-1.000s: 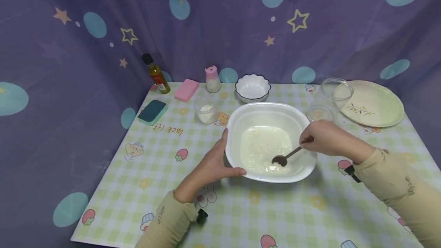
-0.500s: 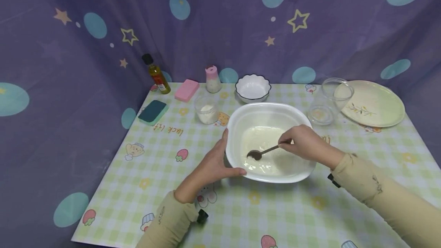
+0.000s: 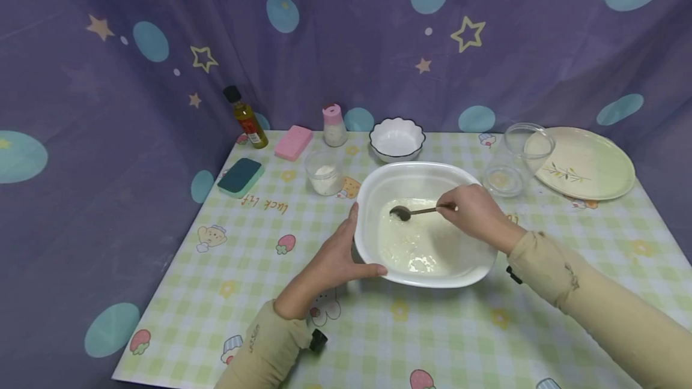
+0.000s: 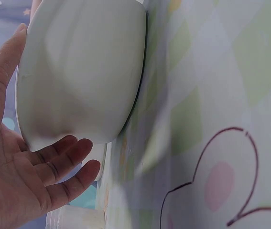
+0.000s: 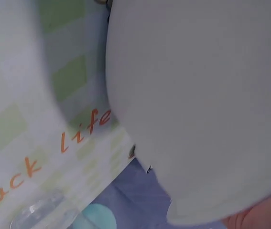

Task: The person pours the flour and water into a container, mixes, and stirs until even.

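A white basin with pale, milky liquid in it stands on the checked tablecloth. At its left corner my left hand holds the basin, thumb at the near rim. The left wrist view shows curled fingers against the outer wall. My right hand reaches over the right rim and pinches the handle of a dark brown spoon, whose head dips into the liquid at the left. In the right wrist view the basin's wall covers most of the hand, and the spoon is hidden.
Behind the basin stand a clear cup of white powder, a scalloped bowl and a pink-topped shaker. An oil bottle, pink sponge and green sponge lie left. Clear cups and an oval plate stand right.
My right hand has carried the spoon from the basin's right front leftward, then away toward the back of the liquid. My left hand stays at the rim.
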`<action>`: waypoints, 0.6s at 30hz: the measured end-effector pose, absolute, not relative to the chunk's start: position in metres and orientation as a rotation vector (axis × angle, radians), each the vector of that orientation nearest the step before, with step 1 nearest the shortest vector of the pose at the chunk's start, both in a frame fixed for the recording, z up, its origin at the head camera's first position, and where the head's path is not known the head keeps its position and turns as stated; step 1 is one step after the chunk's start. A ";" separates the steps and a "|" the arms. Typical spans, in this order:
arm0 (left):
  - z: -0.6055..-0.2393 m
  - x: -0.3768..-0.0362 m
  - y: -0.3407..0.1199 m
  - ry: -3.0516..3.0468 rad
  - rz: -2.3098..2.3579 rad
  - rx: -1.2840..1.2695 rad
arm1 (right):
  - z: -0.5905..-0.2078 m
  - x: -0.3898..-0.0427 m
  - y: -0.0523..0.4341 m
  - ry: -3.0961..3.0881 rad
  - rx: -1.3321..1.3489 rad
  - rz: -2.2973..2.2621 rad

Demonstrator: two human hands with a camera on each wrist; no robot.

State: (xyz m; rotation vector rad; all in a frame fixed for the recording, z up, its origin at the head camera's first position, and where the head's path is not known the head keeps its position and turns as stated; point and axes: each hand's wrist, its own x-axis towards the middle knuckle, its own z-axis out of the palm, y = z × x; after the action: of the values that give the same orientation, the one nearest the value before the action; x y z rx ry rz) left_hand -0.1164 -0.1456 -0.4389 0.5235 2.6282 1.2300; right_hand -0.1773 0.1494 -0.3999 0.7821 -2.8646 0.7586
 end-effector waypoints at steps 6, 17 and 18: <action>-0.439 -0.117 -0.146 2.628 1.228 0.519 | -0.394 -0.180 0.162 -2.917 0.705 0.694; -0.439 -0.116 -0.146 2.618 1.238 0.520 | -0.380 -0.170 0.185 -2.990 0.774 0.624; -0.439 -0.116 -0.146 2.619 1.238 0.521 | -0.379 -0.169 0.186 -3.002 0.780 0.621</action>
State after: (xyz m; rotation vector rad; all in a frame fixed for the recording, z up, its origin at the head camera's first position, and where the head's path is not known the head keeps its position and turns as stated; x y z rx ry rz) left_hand -0.1164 -0.1461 -0.4394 0.5206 2.6190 1.2384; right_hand -0.1691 0.1861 -0.3786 0.7801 -3.0017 0.6209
